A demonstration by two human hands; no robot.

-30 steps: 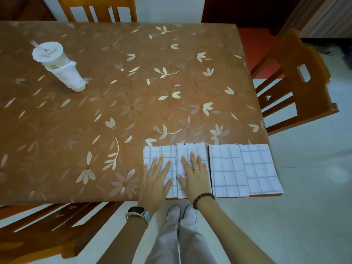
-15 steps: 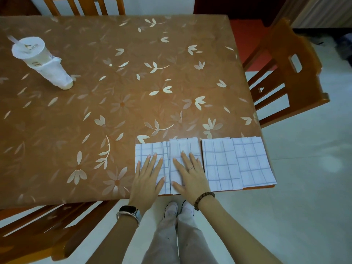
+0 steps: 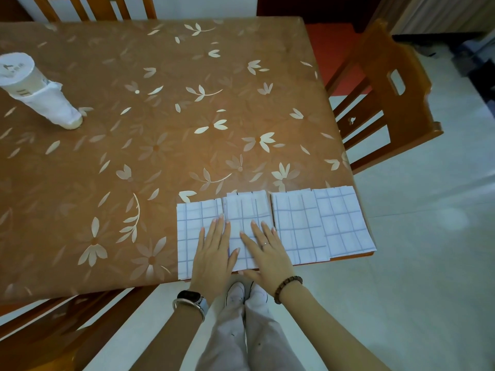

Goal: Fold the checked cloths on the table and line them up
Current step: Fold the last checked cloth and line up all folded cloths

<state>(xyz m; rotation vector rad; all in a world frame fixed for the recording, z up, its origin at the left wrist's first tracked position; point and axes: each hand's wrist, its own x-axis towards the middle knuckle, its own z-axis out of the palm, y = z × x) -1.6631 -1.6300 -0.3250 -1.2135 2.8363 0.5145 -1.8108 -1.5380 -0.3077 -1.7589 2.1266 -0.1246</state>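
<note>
Several folded white cloths with a blue check lie side by side in a row along the near right edge of the table point(image 3: 160, 145). My left hand point(image 3: 213, 254) lies flat with straight fingers on the leftmost cloth point(image 3: 191, 226), reaching over its seam with the second cloth point(image 3: 247, 210). My right hand point(image 3: 266, 250) presses flat on that second cloth. To the right lie a third cloth point(image 3: 297, 223) and a fourth cloth point(image 3: 344, 220), whose corner reaches the table's right edge.
A white cup point(image 3: 34, 89) wrapped in a white bag stands at the far left of the table. Wooden chairs stand at the right point(image 3: 388, 97), at the far side point(image 3: 93, 6) and at the near left point(image 3: 53, 330).
Both hands have slid a little toward me and closer together on the two left cloths. The cloths stay in their row.
</note>
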